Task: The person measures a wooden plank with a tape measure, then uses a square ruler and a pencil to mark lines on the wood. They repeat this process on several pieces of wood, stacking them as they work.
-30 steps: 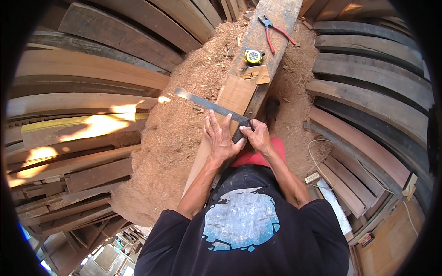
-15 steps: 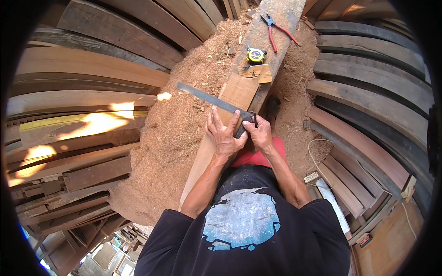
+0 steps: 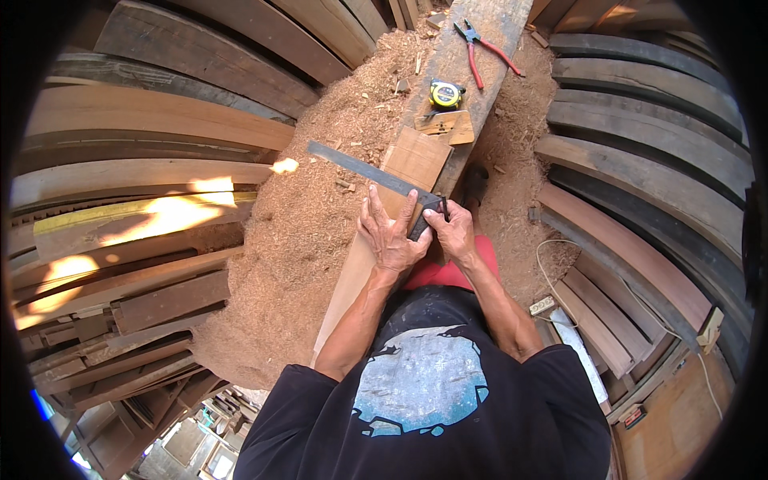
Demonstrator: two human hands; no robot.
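A try square [image 3: 356, 168] lies slantwise across a brown wooden board [image 3: 417, 157], its metal blade reaching past the board's left edge. My left hand [image 3: 390, 236] holds the square down, index fingertip on the blade and thumb against the dark stock; its other fingers spread over the board. Close beside it, my right hand [image 3: 454, 232] is closed in a pinch near the corner of the square. Between its thumb and forefinger is a thin, dark, pencil-like stick [image 3: 445, 206], partly hidden by the fingers.
Beyond the board, a worn plank [image 3: 480, 52] carries a yellow tape measure [image 3: 445, 94], red-handled pliers [image 3: 474, 52] and a small wooden block [image 3: 452, 126]. Sawdust [image 3: 296, 264] covers the floor. Stacked timber [image 3: 160, 112] stands left, more planks [image 3: 648, 120] right. A cable with a socket strip [image 3: 542, 306] lies right.
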